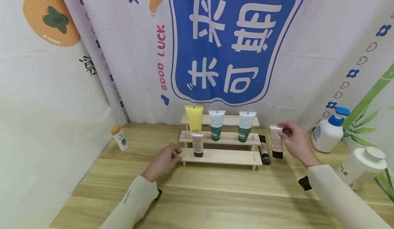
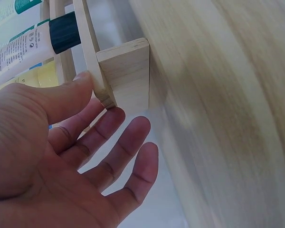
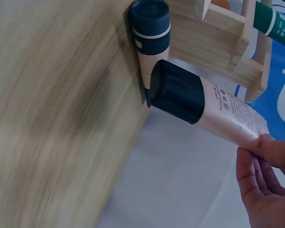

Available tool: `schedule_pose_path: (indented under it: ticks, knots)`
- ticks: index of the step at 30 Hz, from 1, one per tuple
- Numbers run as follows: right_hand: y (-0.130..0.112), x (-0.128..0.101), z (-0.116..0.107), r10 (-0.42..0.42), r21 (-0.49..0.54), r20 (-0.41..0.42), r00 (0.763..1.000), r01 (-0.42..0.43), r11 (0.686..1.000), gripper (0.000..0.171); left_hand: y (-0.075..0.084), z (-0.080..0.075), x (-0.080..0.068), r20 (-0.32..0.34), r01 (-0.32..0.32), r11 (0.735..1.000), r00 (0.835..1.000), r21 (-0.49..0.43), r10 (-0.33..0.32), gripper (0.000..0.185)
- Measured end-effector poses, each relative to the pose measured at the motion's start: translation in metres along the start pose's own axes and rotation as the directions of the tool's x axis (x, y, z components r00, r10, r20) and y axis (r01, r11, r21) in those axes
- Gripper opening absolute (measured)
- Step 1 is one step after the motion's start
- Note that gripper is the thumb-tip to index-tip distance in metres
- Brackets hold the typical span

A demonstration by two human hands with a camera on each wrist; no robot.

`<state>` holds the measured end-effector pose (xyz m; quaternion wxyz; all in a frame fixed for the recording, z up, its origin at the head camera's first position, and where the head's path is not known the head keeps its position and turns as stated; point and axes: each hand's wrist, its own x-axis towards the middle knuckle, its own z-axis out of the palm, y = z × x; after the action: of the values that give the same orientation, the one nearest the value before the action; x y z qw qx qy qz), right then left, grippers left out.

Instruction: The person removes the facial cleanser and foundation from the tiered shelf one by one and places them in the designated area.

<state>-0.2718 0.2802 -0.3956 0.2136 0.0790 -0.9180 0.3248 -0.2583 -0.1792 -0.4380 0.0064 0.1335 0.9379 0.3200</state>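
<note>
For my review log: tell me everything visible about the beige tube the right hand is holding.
The beige tube is a soft squeeze tube, plastic by its look, pale pinkish-beige with fine print and a black cap. It stands upright, cap down, right of the wooden stepped rack and beside a similar tube lying on the table. The right hand pinches its flat crimped top end. Whether the cap touches the table is unclear.

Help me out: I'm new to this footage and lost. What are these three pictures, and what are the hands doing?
No machine here: a person wears three cameras. The head view looks down at a wooden table. The wrist views sit close to each hand. On the table stands a stepped wooden rack bearing tubes, with bottles to either side. The left hand touches the rack's left end with straight fingers. The right hand pinches the top of a beige tube with a black cap, upright beside the rack; a similar tube lies next to it.
</note>
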Motion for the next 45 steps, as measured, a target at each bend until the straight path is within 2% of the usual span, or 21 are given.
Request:
schedule_pose_path:
  ticks: [3, 12, 18, 25, 29, 34, 38, 42, 45]
  knots:
    - [0.007, 0.005, 0.004, 0.035, -0.002, 0.052, 0.998, -0.035, 0.999, 0.029, 0.001, 0.000, -0.001, -0.011, -0.010, 1.000, 1.000, 0.008, 0.010, 0.017]
    - [0.028, 0.018, 0.020, 0.090, 0.004, 0.119, 0.989, -0.091, 0.996, 0.025, 0.004, -0.001, -0.003, -0.021, -0.004, 1.000, 1.000, 0.012, 0.004, 0.016]
    - [0.041, 0.027, 0.027, 0.187, 0.002, 0.200, 0.962, -0.191, 0.982, 0.024, 0.004, -0.002, -0.004, -0.016, 0.006, 1.000, 1.000, 0.012, -0.005, 0.016]
    - [0.053, 0.030, 0.034, 0.265, -0.026, 0.282, 0.922, -0.269, 0.963, 0.023, 0.004, -0.001, -0.004, -0.023, -0.003, 1.000, 1.000, 0.011, 0.003, 0.016]
    - [0.060, 0.029, 0.038, 0.269, -0.043, 0.302, 0.914, -0.269, 0.962, 0.022, 0.005, -0.002, -0.005, -0.021, 0.000, 1.000, 1.000, 0.007, 0.000, 0.016]
    - [0.066, 0.026, 0.035, 0.239, -0.025, 0.314, 0.919, -0.244, 0.969, 0.020, 0.007, -0.003, -0.004, -0.020, 0.003, 1.000, 1.000, 0.000, -0.003, 0.016]
    - [0.068, 0.025, 0.032, 0.253, -0.009, 0.329, 0.910, -0.264, 0.964, 0.019, 0.008, -0.004, -0.004, -0.021, -0.003, 1.000, 1.000, 0.002, 0.003, 0.016]
    - [0.067, 0.024, 0.029, 0.266, -0.023, 0.333, 0.904, -0.274, 0.961, 0.025, 0.008, -0.004, -0.004, -0.017, 0.004, 1.000, 1.000, 0.001, -0.004, 0.016]
    - [0.061, 0.024, 0.025, 0.252, -0.034, 0.327, 0.911, -0.255, 0.966, 0.029, 0.007, -0.003, -0.004, -0.013, 0.014, 1.000, 1.000, 0.005, -0.014, 0.016]
